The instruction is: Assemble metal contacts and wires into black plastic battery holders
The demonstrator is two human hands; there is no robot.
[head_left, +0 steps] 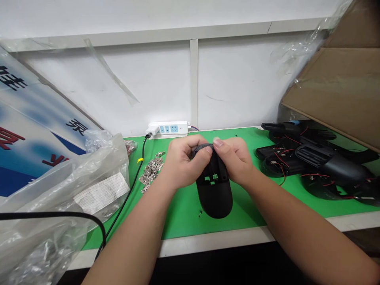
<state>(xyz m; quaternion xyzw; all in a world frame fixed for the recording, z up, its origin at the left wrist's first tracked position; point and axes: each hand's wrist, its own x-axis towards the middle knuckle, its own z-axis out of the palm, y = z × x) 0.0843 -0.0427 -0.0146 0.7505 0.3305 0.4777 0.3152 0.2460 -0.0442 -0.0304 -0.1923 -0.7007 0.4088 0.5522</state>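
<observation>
Both hands are closed around a black plastic housing (215,200) above the green table top. It is long and rounded, with an opening in its middle through which green shows. My left hand (188,160) grips its far left side, the thumb pressed on the top near the far end. Opposite it, my right hand (236,160) holds the far right side, with its thumb also at the far end. The fingers under the housing are hidden. To the left of my left hand lies a pile of small metal parts (152,171).
Several black housings with red wires (314,158) lie at the right, beneath a cardboard box (341,75). A white power strip (170,128) sits against the wall, its black cable (141,166) running forward. Clear plastic bags (109,166) cover the left side of the green table top (184,221).
</observation>
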